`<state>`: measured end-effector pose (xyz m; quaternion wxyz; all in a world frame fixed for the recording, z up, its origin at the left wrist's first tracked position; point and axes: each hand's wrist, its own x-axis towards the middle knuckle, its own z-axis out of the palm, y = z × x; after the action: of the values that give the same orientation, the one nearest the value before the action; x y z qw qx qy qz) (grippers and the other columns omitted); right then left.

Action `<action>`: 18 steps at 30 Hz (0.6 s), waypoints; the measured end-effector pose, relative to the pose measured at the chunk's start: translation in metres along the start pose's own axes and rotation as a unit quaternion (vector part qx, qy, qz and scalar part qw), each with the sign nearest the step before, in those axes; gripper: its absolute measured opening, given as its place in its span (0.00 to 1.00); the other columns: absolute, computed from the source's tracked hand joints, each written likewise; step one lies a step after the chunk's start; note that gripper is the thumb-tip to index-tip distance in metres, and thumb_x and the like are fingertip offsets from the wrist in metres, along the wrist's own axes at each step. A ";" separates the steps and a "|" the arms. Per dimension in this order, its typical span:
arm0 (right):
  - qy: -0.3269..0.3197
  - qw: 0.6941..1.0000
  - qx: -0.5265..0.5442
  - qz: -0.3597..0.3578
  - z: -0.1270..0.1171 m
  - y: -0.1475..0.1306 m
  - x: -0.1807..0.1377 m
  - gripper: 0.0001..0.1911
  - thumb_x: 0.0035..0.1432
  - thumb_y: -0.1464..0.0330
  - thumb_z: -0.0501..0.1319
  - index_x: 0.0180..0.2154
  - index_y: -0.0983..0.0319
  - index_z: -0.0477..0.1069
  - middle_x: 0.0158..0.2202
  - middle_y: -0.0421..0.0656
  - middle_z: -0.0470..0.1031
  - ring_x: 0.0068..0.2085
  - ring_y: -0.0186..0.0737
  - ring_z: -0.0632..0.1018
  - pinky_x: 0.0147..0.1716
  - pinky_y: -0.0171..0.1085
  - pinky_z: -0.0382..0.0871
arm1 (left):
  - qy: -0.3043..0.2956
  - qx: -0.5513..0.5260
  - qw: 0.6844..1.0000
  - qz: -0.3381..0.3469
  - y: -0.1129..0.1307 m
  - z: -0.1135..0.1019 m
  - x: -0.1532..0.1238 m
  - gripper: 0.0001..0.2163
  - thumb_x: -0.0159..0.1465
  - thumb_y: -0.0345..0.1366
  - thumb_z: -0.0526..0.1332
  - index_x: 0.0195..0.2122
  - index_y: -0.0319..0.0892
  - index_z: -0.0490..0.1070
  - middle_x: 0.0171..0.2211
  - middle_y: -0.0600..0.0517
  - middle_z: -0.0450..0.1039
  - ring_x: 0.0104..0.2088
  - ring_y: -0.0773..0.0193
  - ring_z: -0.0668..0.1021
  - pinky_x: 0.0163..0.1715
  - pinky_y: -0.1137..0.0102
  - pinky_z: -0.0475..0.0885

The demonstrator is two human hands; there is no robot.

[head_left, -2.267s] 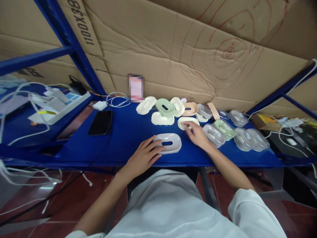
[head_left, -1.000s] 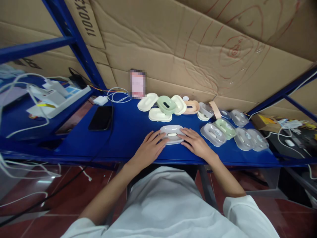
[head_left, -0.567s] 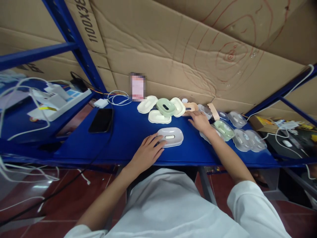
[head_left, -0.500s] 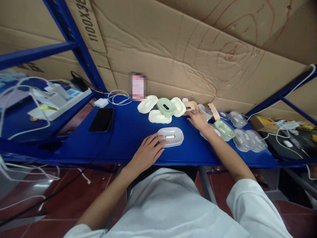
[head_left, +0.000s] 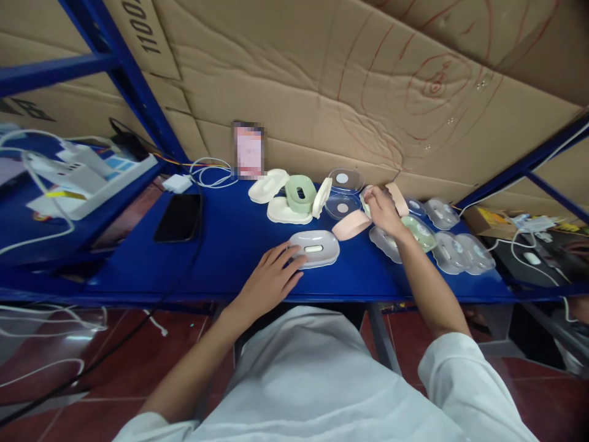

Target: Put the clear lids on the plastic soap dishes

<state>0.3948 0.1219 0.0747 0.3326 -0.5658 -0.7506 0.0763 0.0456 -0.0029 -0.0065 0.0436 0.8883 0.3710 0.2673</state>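
My left hand [head_left: 271, 279] lies on the blue shelf [head_left: 221, 258], its spread fingers touching the left end of a grey oval soap dish [head_left: 317, 248] with a white slot on top. My right hand [head_left: 384, 212] reaches to the back row, fingers curled. A peach oval dish part [head_left: 350, 225] sticks out tilted from under it towards the grey dish. Just behind lie two clear round lids [head_left: 341, 207], a green ring part [head_left: 300, 193] and cream parts [head_left: 281, 213].
Several clear and green dishes [head_left: 453, 252] are lined up at the right. At the left lie a black phone [head_left: 177, 218], a white charger with cable [head_left: 175, 183] and a white tray [head_left: 83, 184]. Cardboard [head_left: 322, 92] backs the shelf.
My right hand pressed the grey dish together with the left, then went to the back row and pulled the peach part forward. The stacked parts there shifted and two clear lids now show.
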 end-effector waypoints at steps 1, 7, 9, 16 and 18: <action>0.005 1.000 0.026 0.003 0.006 -0.005 -0.006 0.19 0.77 0.51 0.47 0.43 0.55 0.69 0.37 0.43 0.77 0.42 0.46 0.78 0.48 0.43 0.72 | 0.000 0.000 1.000 -0.006 0.000 0.000 0.000 0.15 0.77 0.38 0.57 0.61 0.47 0.75 0.65 0.44 0.73 0.70 0.45 0.70 0.68 0.48 0.70; 0.022 0.994 0.105 0.035 0.026 -0.023 -0.042 0.28 0.76 0.44 0.47 0.39 0.55 0.74 0.27 0.39 0.73 0.31 0.43 0.76 0.38 0.42 0.71 | 0.040 0.028 0.997 -0.054 -0.001 0.003 -0.002 0.12 0.75 0.39 0.59 0.55 0.43 0.76 0.61 0.43 0.76 0.69 0.42 0.69 0.67 0.48 0.71; -0.007 0.998 0.066 0.014 0.021 -0.023 -0.052 0.31 0.76 0.42 0.46 0.35 0.55 0.75 0.25 0.39 0.73 0.29 0.43 0.75 0.38 0.42 0.71 | 0.065 0.043 0.994 -0.075 -0.001 0.004 -0.003 0.11 0.75 0.38 0.59 0.54 0.43 0.76 0.59 0.43 0.77 0.69 0.42 0.71 0.65 0.49 0.73; 0.095 0.994 -0.054 -0.024 0.015 -0.028 -0.034 0.34 0.75 0.42 0.42 0.29 0.54 0.69 0.27 0.46 0.72 0.35 0.49 0.75 0.51 0.50 0.68 | 0.083 0.057 0.991 -0.088 -0.002 0.004 -0.004 0.10 0.75 0.37 0.59 0.53 0.44 0.76 0.57 0.43 0.78 0.67 0.42 0.72 0.63 0.48 0.74; 0.116 0.989 -0.077 -0.040 0.029 -0.030 -0.008 0.34 0.77 0.44 0.40 0.31 0.55 0.70 0.28 0.45 0.72 0.36 0.49 0.75 0.51 0.49 0.68 | 0.082 0.058 0.991 -0.083 -0.002 0.004 -0.003 0.10 0.75 0.37 0.59 0.53 0.44 0.77 0.58 0.44 0.78 0.67 0.42 0.72 0.62 0.49 0.74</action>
<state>0.3548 0.1116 0.0643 0.3756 -0.5640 -0.7328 -0.0613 0.0447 -0.0036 -0.0117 -0.0164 0.8305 0.4604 0.3131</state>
